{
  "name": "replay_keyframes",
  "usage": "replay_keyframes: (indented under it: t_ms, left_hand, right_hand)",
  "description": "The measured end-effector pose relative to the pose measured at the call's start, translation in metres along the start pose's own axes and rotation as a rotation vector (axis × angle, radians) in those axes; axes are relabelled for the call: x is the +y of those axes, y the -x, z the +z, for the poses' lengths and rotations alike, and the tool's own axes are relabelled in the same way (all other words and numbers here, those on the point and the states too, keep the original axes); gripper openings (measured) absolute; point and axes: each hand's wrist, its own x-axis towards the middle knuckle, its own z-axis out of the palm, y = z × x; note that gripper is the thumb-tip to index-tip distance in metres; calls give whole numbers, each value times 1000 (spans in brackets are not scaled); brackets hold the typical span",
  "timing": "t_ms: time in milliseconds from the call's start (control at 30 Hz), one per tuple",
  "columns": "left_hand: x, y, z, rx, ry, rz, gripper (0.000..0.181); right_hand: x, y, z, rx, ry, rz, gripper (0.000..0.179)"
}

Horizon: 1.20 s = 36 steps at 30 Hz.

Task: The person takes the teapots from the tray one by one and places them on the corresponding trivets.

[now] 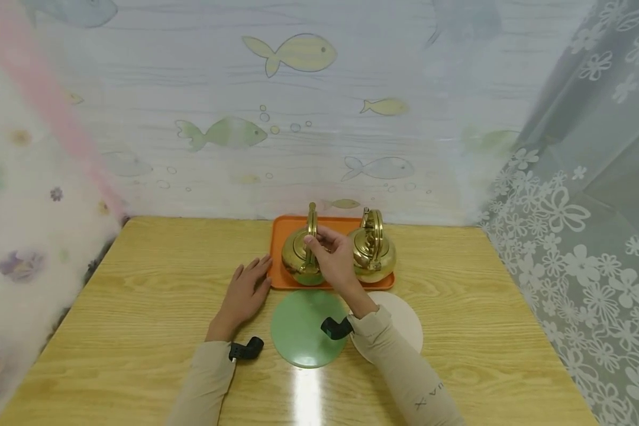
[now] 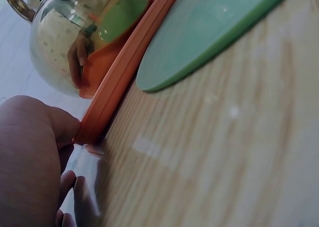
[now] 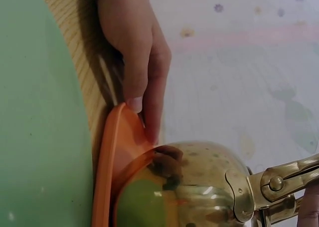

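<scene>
Head view looking forward and down, close wrist views sharing orange tray (image 1: 345,225)

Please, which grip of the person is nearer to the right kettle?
Right. The right grip is just left of the right kettle, holding the left kettle by its handle. The left grip is farther left, touching the left end of the orange tray.

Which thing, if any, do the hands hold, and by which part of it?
The right hand holds the left gold-coloured kettle by its raised handle; the left hand touches the orange tray.
</scene>
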Motion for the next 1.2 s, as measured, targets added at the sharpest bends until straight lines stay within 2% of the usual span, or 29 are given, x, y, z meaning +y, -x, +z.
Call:
replay_keyframes:
  t_ms: [600,900,1200]
  left_hand:
    - [3,0,-1,27,4,20,48]
    - [2,0,-2,4,16,-10,48]
    - [-1,0,0,4,10,-13,49]
  right_hand:
    - [-5,2,1,6,-29,7,27]
    - [-10,3,3,3,-39,10,27]
    - [-15,5,3,-6,-78,30,29]
